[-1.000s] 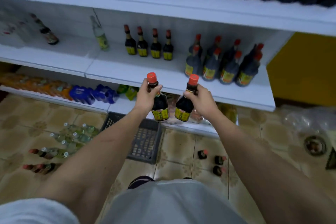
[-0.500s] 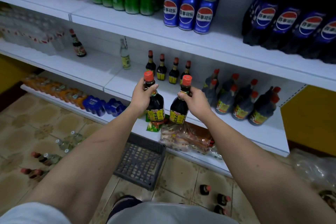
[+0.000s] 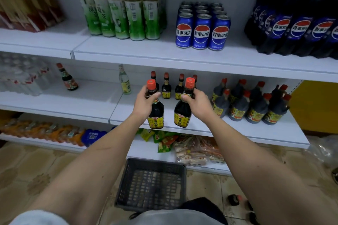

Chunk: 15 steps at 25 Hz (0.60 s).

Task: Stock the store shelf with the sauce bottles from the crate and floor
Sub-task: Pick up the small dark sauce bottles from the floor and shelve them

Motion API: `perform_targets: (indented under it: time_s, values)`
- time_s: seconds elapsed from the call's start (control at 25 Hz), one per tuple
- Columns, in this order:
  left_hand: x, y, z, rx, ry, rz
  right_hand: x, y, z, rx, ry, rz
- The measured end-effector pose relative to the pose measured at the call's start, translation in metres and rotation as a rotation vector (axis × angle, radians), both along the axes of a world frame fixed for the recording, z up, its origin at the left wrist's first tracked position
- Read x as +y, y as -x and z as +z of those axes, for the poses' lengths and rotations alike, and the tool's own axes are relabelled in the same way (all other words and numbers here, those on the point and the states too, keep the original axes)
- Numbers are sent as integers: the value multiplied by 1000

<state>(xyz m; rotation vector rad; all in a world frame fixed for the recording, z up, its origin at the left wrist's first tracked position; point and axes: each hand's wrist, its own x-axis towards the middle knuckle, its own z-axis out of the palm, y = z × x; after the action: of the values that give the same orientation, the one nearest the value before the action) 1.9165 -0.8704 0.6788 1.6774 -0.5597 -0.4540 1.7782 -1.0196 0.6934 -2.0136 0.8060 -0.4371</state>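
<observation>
The left hand (image 3: 144, 101) grips one sauce bottle (image 3: 155, 110) by its neck, the right hand (image 3: 198, 104) another (image 3: 182, 110). Both hang at the middle shelf (image 3: 237, 129) front edge, seemingly not yet resting on it, before a row of small bottles (image 3: 166, 87).

On the white top shelf, shrink-wrapped green-capped tea bottles (image 3: 120, 5) stand left of a block of blue Pepsi cans (image 3: 202, 29), with dark blue-labelled cola bottles (image 3: 300, 20) at far right and red-labelled drink packs (image 3: 27, 9) at far left. Below, orange drink bottles (image 3: 45, 130) and crinkled snack packets (image 3: 182, 148) line the bottom shelf above beige patterned floor tiles (image 3: 27, 170).
</observation>
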Motion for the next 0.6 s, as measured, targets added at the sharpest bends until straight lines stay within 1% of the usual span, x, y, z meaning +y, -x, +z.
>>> perform_targets:
  time_s: [0.24, 0.36, 0.48, 0.6]
  values:
    - [-11, -29, -7, 16, -29, -35, 1, -33, -6, 31, -35, 16]
    - [-27, -44, -17, 42, -42, 1, -16, -49, -17, 57, -64, 56]
    - [-45, -55, -25, 80, -76, 34, -39, -65, -36, 91, -64, 109]
    - [-60, -68, -39, 79, -143, 51, -61, -73, -66, 114, -115, 157]
